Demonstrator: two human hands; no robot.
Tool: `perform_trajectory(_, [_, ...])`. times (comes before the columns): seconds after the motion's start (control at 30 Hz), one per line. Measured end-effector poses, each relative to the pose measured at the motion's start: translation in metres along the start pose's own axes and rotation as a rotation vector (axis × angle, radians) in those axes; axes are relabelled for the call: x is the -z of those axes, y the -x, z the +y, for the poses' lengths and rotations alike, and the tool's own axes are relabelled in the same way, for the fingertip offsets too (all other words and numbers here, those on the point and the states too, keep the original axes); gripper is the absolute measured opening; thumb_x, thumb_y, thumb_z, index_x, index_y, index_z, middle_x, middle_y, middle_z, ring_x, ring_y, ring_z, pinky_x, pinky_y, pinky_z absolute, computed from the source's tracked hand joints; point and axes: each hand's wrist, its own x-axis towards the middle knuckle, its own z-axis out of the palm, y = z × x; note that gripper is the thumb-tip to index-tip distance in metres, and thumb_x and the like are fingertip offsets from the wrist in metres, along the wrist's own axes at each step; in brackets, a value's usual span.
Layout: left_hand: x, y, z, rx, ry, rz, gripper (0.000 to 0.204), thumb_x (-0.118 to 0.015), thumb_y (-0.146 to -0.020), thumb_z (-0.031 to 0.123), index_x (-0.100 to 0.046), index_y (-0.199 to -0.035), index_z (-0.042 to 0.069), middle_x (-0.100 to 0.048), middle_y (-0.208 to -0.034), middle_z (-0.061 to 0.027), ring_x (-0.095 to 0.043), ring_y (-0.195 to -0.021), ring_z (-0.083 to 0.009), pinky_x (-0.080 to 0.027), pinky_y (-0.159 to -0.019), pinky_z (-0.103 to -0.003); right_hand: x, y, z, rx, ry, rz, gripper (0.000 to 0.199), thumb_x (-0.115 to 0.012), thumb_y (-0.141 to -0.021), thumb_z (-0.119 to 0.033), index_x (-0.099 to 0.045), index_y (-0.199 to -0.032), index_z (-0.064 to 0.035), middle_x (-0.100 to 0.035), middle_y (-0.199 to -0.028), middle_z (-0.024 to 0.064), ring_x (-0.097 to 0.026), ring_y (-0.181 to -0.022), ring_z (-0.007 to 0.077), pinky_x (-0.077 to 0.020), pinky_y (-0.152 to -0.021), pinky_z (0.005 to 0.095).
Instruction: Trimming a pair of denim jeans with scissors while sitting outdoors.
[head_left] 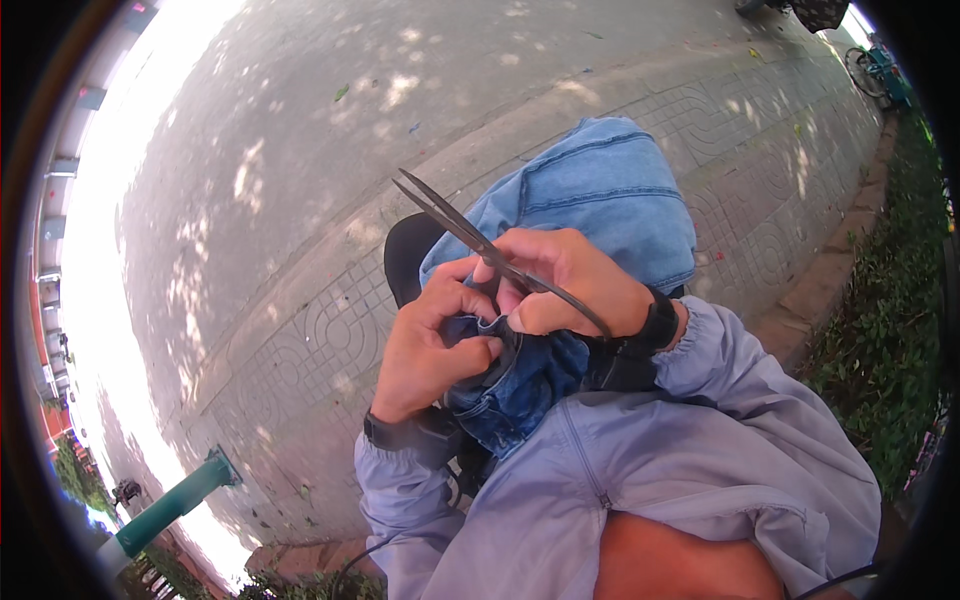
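My right hand (590,275) is closed around a pair of dark metal scissors (452,222). Their blades are slightly parted and point away to the upper left, clear of the cloth. The same hand's thumb presses at the edge of a dark blue denim piece (525,395) in my lap. My left hand (425,345) pinches a folded edge of that denim between thumb and fingers, right beside the right thumb. Light blue denim (610,185) lies bunched just beyond my hands; whether it joins the darker piece is hidden.
Patterned paving (330,340) and a concrete road (330,130) spread ahead and to the left. A green post (175,505) stands at lower left. On the right, a brick kerb (810,300) borders low plants (870,350). A parked bicycle (875,75) is at upper right.
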Motion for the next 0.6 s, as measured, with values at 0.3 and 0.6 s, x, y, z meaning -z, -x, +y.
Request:
perform_trajectory(0.3, [-0.001, 0.002, -0.017, 0.081, 0.388, 0.075, 0.015, -0.066, -0.071, -0.003, -0.065, -0.086, 0.0, -0.051, -0.137, -0.0122, -0.055, -0.112, -0.0193, -0.042, -0.095, -0.031, 0.003, -0.01, 0.012, 0.072, -0.013, 0.021, 0.037, -0.064, -0.077, -0.003, -0.058, -0.113, 0.0025, -0.058, -0.083, 0.0004, -0.053, -0.074, 0.0042, -0.0428, -0.064, 0.0207])
perform_trajectory(0.6, [-0.003, 0.002, -0.023, 0.209, 0.577, 0.161, 0.013, -0.062, -0.076, -0.002, -0.067, -0.088, 0.0, -0.051, -0.137, -0.0104, -0.056, -0.109, -0.016, -0.042, -0.094, -0.029, -0.001, 0.013, -0.001, 0.412, 0.889, 0.149, 0.035, -0.072, -0.076, -0.008, -0.061, -0.109, -0.0045, -0.06, -0.076, 0.0082, -0.062, -0.063, 0.023, -0.0471, -0.057, 0.0322])
